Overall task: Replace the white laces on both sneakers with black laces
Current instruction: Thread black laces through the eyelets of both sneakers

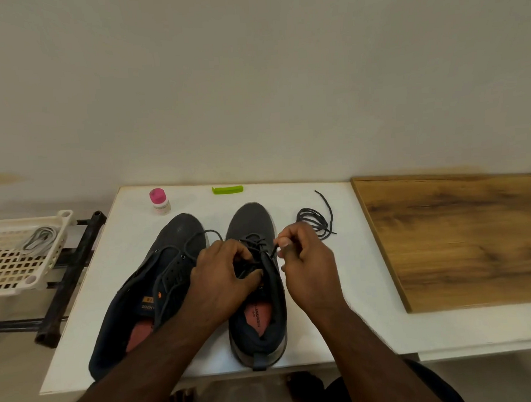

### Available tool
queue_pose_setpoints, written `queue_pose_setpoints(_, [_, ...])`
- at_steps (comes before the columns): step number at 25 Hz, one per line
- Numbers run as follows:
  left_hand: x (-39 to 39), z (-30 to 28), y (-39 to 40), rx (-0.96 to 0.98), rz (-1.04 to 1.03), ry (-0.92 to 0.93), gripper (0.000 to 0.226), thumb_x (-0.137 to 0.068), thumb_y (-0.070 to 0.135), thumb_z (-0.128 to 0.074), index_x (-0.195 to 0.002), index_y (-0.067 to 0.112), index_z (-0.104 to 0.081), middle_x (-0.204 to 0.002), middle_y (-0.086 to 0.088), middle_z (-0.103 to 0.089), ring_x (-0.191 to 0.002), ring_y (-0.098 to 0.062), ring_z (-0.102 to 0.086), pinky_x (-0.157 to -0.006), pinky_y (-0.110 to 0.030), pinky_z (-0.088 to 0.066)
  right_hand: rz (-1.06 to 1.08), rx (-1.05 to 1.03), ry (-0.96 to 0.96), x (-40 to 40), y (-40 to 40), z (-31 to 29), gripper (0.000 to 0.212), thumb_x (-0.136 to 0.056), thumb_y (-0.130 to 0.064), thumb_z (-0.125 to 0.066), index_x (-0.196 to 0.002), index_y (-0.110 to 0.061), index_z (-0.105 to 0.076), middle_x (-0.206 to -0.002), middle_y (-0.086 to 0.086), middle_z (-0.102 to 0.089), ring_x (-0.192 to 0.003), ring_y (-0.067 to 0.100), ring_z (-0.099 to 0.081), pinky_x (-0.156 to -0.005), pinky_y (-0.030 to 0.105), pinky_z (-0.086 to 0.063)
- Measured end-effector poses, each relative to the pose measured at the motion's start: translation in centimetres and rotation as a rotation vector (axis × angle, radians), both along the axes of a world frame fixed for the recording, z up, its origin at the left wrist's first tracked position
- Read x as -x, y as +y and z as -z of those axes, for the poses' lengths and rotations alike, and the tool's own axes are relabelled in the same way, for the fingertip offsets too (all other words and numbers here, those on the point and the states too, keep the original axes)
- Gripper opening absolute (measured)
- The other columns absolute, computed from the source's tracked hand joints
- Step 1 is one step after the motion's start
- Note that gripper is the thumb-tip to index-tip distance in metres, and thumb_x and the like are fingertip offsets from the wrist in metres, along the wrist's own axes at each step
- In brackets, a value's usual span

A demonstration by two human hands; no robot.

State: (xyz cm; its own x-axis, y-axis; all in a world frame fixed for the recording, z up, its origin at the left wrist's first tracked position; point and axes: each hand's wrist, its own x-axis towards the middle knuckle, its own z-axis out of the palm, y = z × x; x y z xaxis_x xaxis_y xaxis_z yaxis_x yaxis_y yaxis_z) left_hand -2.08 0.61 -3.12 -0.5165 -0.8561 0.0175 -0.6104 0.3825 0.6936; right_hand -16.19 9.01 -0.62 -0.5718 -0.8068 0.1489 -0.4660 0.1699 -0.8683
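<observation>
Two dark sneakers stand side by side on a white table (342, 305), toes away from me. The left sneaker (145, 289) carries no lace that I can make out in its eyelets. A black lace (256, 241) crosses the lower eyelets of the right sneaker (253, 220), and one strand loops over toward the left shoe. My left hand (222, 272) grips the right sneaker's tongue and upper. My right hand (305, 260) pinches the black lace's tip beside the shoe's right eyelets. A second black lace (316, 219) lies coiled to the right of the shoes.
A pink-capped white bottle (159, 201) and a green clip-like piece (227, 189) sit at the table's far edge. A cream plastic basket (19, 256) on a dark rack at left holds pale laces (39, 238). A wooden board (465, 235) lies to the right.
</observation>
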Motion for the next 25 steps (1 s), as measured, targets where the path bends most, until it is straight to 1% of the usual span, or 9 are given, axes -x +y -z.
queue_pose_setpoints(2, [0.0, 0.4, 0.0, 0.007, 0.021, -0.001, 0.030, -0.072, 0.043, -0.076, -0.092, 0.036, -0.054, -0.099, 0.014, -0.050, -0.097, -0.015, -0.046, -0.086, -0.039, -0.045, 0.029, 0.190, -0.039, -0.1, 0.0, -0.5, 0.013, -0.103, -0.024, -0.048, -0.096, -0.032, -0.056, -0.094, -0.015, -0.067, -0.091, 0.007, -0.066, -0.073, 0.025, -0.056])
queue_pose_setpoints(4, [0.0, 0.8, -0.1, -0.006, 0.023, 0.034, 0.033, -0.072, 0.041, -0.078, -0.094, 0.035, -0.053, -0.101, 0.014, -0.046, -0.098, -0.012, -0.046, -0.084, -0.032, -0.044, 0.060, 0.211, -0.120, 0.2, -0.1, -0.5, 0.011, -0.103, -0.028, -0.050, -0.100, -0.038, -0.054, -0.098, -0.016, -0.068, -0.095, 0.005, -0.066, -0.078, 0.027, -0.057])
queue_pose_setpoints(6, [0.1, 1.1, 0.0, -0.007, 0.013, 0.084, 0.037, -0.071, 0.038, -0.080, -0.095, 0.033, -0.052, -0.101, 0.017, -0.042, -0.095, -0.007, -0.047, -0.081, -0.023, -0.042, 0.051, -0.007, -0.235, 0.8, -0.2, 0.0, 0.009, -0.099, -0.032, -0.060, -0.105, -0.039, -0.056, -0.101, -0.014, -0.068, -0.094, 0.004, -0.066, -0.084, 0.037, -0.058])
queue_pose_setpoints(8, [-0.1, 1.4, 0.2, 0.022, -0.003, 0.125, 0.039, -0.070, 0.035, -0.081, -0.092, 0.035, -0.049, -0.099, 0.018, -0.040, -0.091, -0.001, -0.047, -0.076, -0.017, -0.040, -0.020, -0.252, -0.249, 1.4, -0.2, 0.6, 0.010, -0.095, -0.031, -0.067, -0.104, -0.028, -0.068, -0.102, -0.012, -0.070, -0.092, 0.009, -0.067, -0.088, 0.045, -0.058])
queue_pose_setpoints(12, [-0.4, 1.7, 0.5, 0.066, 0.021, 0.089, 0.030, -0.076, 0.036, -0.079, -0.081, 0.034, -0.049, -0.084, 0.014, -0.049, -0.082, 0.001, -0.048, -0.064, -0.014, -0.034, -0.043, -0.285, -0.148, 0.8, -0.2, 0.6, 0.011, -0.095, -0.025, -0.066, -0.090, -0.020, -0.075, -0.086, -0.007, -0.072, -0.083, 0.013, -0.069, -0.083, 0.044, -0.058])
queue_pose_setpoints(17, [-0.4, 1.0, 1.3, 0.049, 0.057, 0.028, 0.019, -0.082, 0.037, -0.072, -0.082, 0.033, -0.053, -0.083, 0.014, -0.052, -0.081, 0.001, -0.049, -0.065, -0.014, -0.034, 0.192, 0.097, -0.297, 1.5, -0.2, -0.2, 0.013, -0.101, -0.028, -0.057, -0.089, -0.030, -0.061, -0.083, -0.011, -0.070, -0.076, 0.008, -0.069, -0.072, 0.040, -0.062])
queue_pose_setpoints(20, [-0.8, 0.8, 1.4, 0.092, 0.063, 0.016, 0.015, -0.088, 0.041, -0.066, -0.085, 0.032, -0.054, -0.085, 0.015, -0.052, -0.085, 0.002, -0.048, -0.068, -0.014, -0.034, 0.006, -0.154, -0.270, 1.6, 0.0, -0.2, 0.002, -0.095, -0.031, -0.066, -0.096, -0.030, -0.067, -0.093, -0.007, -0.071, -0.088, 0.014, -0.068, -0.085, 0.047, -0.058])
queue_pose_setpoints(22, [-0.7, 0.7, 1.7, 0.088, 0.101, -0.001, 0.015, -0.089, 0.044, -0.064, -0.089, 0.032, -0.055, -0.089, 0.015, -0.051, -0.087, 0.001, -0.047, -0.070, -0.016, -0.034, -0.076, -0.296, -0.146, 1.1, 0.2, 0.0, 0.010, -0.094, -0.027, -0.068, -0.093, -0.019, -0.073, -0.094, -0.002, -0.073, -0.088, 0.017, -0.068, -0.087, 0.046, -0.056])
queue_pose_setpoints(25, [-1.1, 0.8, 2.2, 0.113, 0.087, -0.035, 0.017, -0.090, 0.040, -0.065, -0.095, 0.029, -0.053, -0.093, 0.013, -0.050, -0.086, -0.005, -0.046, -0.073, -0.022, -0.035, 0.087, -0.067, -0.160, 1.0, 0.0, -0.8, 0.012, -0.097, -0.024, -0.064, -0.088, -0.022, -0.071, -0.089, -0.008, -0.072, -0.083, 0.010, -0.067, -0.083, 0.042, -0.058])
